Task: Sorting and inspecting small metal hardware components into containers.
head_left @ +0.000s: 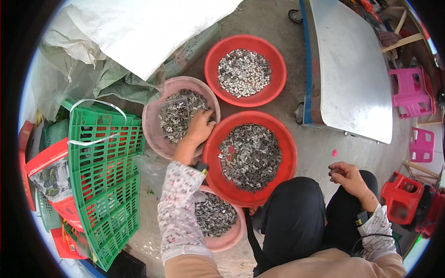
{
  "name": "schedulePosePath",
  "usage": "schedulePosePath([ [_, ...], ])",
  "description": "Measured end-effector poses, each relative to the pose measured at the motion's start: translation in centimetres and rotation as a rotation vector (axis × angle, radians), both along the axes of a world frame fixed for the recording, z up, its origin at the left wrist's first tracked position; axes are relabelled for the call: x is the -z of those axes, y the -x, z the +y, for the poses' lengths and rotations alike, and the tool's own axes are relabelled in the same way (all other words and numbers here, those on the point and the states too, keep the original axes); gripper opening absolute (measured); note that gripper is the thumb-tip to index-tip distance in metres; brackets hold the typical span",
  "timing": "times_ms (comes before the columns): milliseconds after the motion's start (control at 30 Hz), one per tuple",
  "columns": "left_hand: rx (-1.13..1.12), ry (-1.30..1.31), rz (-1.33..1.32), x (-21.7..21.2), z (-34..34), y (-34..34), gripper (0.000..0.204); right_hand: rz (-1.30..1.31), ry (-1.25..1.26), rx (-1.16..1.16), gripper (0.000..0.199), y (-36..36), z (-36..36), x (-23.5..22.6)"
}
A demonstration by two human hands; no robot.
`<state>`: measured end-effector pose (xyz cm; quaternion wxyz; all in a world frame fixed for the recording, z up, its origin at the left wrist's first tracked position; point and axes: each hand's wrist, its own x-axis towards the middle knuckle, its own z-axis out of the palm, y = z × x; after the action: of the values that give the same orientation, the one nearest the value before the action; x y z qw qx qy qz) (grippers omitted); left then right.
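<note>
The left hand [200, 127] reaches into a pale pink round basin [153, 125], its fingers [206, 115] curled down and buried in a heap of small grey metal pieces [178, 118]; whether they pinch any of them I cannot tell. A clear, boxy plastic scoop [175, 111] lies half sunk in the pieces just left of the fingers. The pieces look thin, flat and dull-shiny, loosely tumbled.

Just right of the fingers, touching the pink rim, sits a red round basin [287, 153] holding a darker mound of the same scrap. Beyond the fingertips a second red basin [276, 60] carries a lighter, sparser layer. Under the left forearm a smaller pink basin [234, 234] holds more pieces. All four are smooth plastic with rolled rims and stand close together on rough concrete floor [320, 148].

The right hand [347, 178] rests on the dark-trousered knee, well apart from the basins, fingers [334, 172] loosely curled with nothing visible in them.

Left of the left hand, stacked green lattice crates [104, 185] crowd the pink basin's edge; white woven sacks [139, 28] overhang it behind. Far right of the fingers a grey metal worktop [352, 69] with a blue edge leaves a strip of bare floor between it and the red basins.
</note>
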<state>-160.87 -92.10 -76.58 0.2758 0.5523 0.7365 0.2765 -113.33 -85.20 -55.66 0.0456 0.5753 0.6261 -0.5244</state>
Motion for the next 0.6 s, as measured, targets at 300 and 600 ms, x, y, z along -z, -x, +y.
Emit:
schedulePosePath([
  [300, 0.042, 0.405, 0.309, 3.2, 0.1, -0.7, 0.046, -0.018, 0.0, 0.064, 0.028, -0.4, 0.0, -0.7],
  [600, -0.152, 0.429, 0.034, 4.0, -2.2, -1.2, 0.045, 0.021, -0.011, 0.005, 0.028, 0.1, -0.1, -0.1],
])
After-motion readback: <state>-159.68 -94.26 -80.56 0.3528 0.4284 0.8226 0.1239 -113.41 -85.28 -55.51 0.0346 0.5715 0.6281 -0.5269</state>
